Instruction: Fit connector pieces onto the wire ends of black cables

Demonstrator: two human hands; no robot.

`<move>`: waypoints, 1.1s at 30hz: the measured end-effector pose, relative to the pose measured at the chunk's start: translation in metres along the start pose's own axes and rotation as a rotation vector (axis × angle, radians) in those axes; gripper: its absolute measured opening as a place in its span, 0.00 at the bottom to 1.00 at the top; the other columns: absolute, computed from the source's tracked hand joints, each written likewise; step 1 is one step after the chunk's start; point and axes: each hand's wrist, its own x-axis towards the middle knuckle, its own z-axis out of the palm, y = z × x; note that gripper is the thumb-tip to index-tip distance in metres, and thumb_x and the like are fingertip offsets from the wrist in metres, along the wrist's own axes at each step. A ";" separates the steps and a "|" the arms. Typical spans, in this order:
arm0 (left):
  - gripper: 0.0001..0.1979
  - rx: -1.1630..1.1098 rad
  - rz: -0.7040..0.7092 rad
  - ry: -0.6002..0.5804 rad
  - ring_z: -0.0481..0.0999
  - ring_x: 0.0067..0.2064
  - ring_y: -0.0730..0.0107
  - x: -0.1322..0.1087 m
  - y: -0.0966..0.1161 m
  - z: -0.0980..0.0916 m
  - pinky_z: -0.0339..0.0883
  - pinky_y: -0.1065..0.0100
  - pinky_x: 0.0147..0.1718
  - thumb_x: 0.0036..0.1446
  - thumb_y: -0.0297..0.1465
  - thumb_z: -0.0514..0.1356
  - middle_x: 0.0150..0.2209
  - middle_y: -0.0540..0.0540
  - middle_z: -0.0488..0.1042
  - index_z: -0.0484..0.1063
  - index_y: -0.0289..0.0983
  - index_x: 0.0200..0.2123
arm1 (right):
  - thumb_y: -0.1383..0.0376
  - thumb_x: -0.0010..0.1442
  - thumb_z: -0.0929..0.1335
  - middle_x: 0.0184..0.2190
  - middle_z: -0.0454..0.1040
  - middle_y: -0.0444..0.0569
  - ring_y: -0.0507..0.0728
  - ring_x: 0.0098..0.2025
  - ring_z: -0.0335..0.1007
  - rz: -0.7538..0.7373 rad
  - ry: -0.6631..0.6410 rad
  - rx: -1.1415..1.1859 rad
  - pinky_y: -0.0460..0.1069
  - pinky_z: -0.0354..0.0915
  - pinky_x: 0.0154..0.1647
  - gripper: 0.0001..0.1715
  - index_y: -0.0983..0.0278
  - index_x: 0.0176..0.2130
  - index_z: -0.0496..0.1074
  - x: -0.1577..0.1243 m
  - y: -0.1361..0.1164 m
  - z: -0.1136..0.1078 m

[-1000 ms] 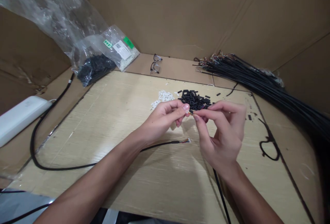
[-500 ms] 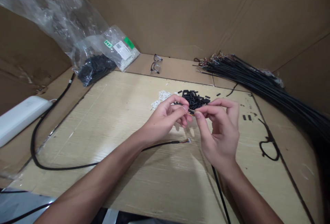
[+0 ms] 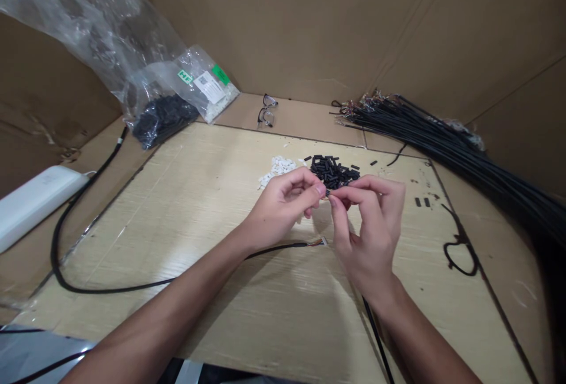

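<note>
Over the middle of the table, my left hand (image 3: 283, 204) is closed in a pinch on a small black connector housing (image 3: 327, 193), mostly covered by the fingertips. Facing it, my right hand (image 3: 371, 227) pinches thin wires at the end of a black cable (image 3: 377, 337), which runs down below that hand. The fingertips of both hands nearly meet. Under my left wrist passes another black cable (image 3: 278, 248), its coloured wires ending in a white connector (image 3: 324, 242) on the tabletop. Just beyond my hands are a pile of black housings (image 3: 331, 168) and a pile of white connectors (image 3: 280, 167).
A bundle of black cables (image 3: 424, 130) lies along the right side. Plastic bags (image 3: 168, 112) of parts and eyeglasses (image 3: 267, 111) are at the back. A white box-shaped device (image 3: 42, 201) sits left. Two housings (image 3: 422, 202) and a looped cable piece (image 3: 462, 254) lie right.
Both hands stay pinched together; my right hand has shifted slightly left and its fingertips are closer to the left ones. The small black housing now shows between them.
</note>
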 end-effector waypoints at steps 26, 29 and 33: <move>0.09 0.107 0.025 0.117 0.76 0.34 0.70 0.000 -0.002 0.003 0.72 0.66 0.38 0.69 0.37 0.66 0.34 0.49 0.78 0.78 0.37 0.40 | 0.58 0.65 0.79 0.49 0.74 0.52 0.62 0.54 0.75 0.644 -0.132 0.575 0.57 0.74 0.51 0.09 0.59 0.35 0.84 0.002 0.022 -0.002; 0.09 0.097 -0.005 0.084 0.74 0.32 0.72 0.000 -0.002 0.002 0.72 0.67 0.37 0.67 0.35 0.67 0.32 0.49 0.77 0.77 0.36 0.37 | 0.62 0.67 0.77 0.48 0.73 0.52 0.61 0.52 0.75 0.540 -0.107 0.491 0.56 0.76 0.49 0.06 0.60 0.36 0.83 0.004 0.017 -0.004; 0.10 0.057 -0.028 0.042 0.74 0.32 0.72 0.000 -0.003 0.002 0.72 0.69 0.36 0.67 0.37 0.68 0.32 0.49 0.77 0.76 0.36 0.36 | 0.65 0.69 0.75 0.49 0.72 0.53 0.62 0.55 0.74 0.444 -0.138 0.428 0.57 0.77 0.50 0.05 0.59 0.38 0.82 0.005 0.012 -0.008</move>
